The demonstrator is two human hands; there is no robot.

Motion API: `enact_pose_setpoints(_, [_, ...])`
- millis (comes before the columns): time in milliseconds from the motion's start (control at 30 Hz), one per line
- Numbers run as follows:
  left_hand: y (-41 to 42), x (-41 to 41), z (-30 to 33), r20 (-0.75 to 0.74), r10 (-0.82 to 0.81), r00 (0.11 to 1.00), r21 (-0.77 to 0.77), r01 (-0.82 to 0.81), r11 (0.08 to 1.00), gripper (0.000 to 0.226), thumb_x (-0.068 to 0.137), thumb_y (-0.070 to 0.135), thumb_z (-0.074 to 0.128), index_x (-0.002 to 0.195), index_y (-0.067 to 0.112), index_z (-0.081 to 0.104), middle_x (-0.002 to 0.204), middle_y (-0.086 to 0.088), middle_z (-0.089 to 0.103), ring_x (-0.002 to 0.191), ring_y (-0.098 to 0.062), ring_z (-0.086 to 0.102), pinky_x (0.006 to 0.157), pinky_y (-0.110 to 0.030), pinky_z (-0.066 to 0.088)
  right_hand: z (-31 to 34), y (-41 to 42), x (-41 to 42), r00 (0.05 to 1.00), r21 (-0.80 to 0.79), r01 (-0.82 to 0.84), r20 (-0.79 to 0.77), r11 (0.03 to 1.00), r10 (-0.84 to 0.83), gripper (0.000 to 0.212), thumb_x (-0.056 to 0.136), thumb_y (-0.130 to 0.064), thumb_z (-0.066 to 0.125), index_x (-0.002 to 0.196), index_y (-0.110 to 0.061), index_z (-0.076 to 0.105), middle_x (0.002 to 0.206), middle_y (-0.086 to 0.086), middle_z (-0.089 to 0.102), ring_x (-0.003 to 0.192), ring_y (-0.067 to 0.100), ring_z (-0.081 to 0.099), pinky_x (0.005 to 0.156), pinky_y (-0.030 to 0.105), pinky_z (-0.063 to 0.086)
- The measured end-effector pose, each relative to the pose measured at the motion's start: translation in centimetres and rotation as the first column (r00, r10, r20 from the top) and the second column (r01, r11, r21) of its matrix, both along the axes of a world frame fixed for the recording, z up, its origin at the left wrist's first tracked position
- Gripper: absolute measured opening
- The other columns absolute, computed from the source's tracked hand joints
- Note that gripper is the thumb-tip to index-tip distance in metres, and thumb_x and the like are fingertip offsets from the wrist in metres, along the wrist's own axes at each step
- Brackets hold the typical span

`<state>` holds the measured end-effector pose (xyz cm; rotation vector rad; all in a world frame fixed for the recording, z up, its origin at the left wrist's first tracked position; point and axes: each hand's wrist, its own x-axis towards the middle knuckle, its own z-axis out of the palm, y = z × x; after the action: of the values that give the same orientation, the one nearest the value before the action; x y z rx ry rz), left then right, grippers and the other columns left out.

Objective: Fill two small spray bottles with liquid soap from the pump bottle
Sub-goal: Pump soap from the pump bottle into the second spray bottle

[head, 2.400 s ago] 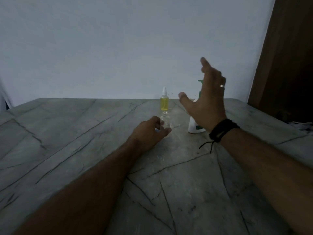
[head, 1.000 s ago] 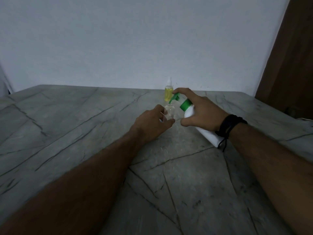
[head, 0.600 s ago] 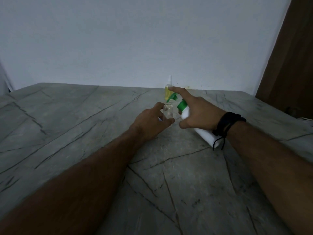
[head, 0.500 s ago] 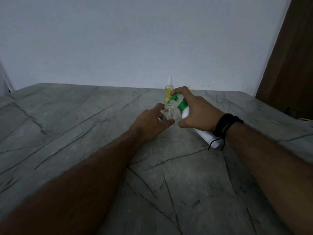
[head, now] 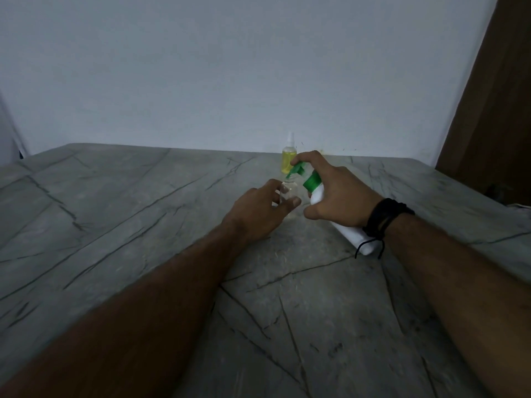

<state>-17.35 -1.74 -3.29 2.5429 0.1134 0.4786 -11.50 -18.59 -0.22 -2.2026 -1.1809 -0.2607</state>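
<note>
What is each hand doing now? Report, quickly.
Left hand: grips the clear small bottle.
Right hand: grips the tilted pump bottle, forefinger on its green pump head.

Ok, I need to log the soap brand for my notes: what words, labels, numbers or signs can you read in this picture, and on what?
None can be read.
Pump bottle: white body and green pump, no print visible; the right hand covers much of it.
Filled spray bottle: yellow liquid, no label visible.
Clear spray bottle held by the left hand: no label visible.
Table and wall: no writing.
</note>
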Motion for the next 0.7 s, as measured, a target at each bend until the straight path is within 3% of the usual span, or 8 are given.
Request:
enact_pose_setpoints(133, [0.05, 0.08, -0.07, 0.0, -0.018, 1.0, 0.002, 0.018, 1.0, 0.051, 0.092, 0.057, 0.051, 0.131, 0.023, 0.047, 0.126, 0.003, 0.066, 0.104, -0.015, 0.061, 0.079, -0.026, 0.044, 0.03, -0.07, -0.03, 1.0, 0.029, 0.02, -0.008, 0.999, -0.019, 0.073, 0.068, -0.012, 0.08, 0.128, -0.029, 0.042, 0.081, -0.011, 0.061, 0.064, 0.009, 0.06, 0.059, 0.023, 0.045])
enact_pose_setpoints(333, [0.01, 0.15, -0.07, -0.007, -0.018, 1.0, -0.012, 0.018, 1.0, 0.05, 0.092, 0.055, 0.052, 0.131, 0.024, 0.047, 0.125, 0.004, 0.066, 0.105, -0.015, 0.061, 0.08, -0.026, 0.045, 0.0, -0.31, -0.13, 1.0, 0.04, 0.019, 0.007, 0.999, -0.019, 0.08, 0.067, -0.015, 0.08, 0.133, -0.039, 0.04, 0.091, -0.013, 0.066, 0.066, 0.004, 0.062, 0.06, 0.017, 0.047])
enact_pose_setpoints(533, [0.15, 0.26, -0.18, -0.005, -0.023, 1.0, -0.015, 0.023, 1.0, 0.049, 0.091, 0.056, 0.054, 0.129, 0.025, 0.048, 0.123, 0.004, 0.066, 0.101, -0.013, 0.061, 0.078, -0.027, 0.048, 0.13, -0.32, -0.29, 0.999, 0.045, 0.042, -0.006, 0.998, -0.042, 0.074, 0.067, -0.012, 0.08, 0.127, -0.032, 0.042, 0.083, -0.004, 0.066, 0.068, 0.018, 0.065, 0.065, 0.04, 0.057])
enact_pose_setpoints(700, [0.15, 0.13, -0.15, -0.011, -0.038, 0.999, -0.019, 0.038, 0.999, 0.048, 0.092, 0.054, 0.054, 0.129, 0.024, 0.048, 0.124, 0.003, 0.066, 0.102, -0.014, 0.062, 0.081, -0.028, 0.048, 0.05, -0.49, -0.23, 0.999, 0.055, 0.044, -0.005, 0.997, -0.044, 0.079, 0.067, -0.013, 0.079, 0.131, -0.037, 0.041, 0.084, 0.0, 0.069, 0.068, 0.019, 0.066, 0.065, 0.038, 0.056])
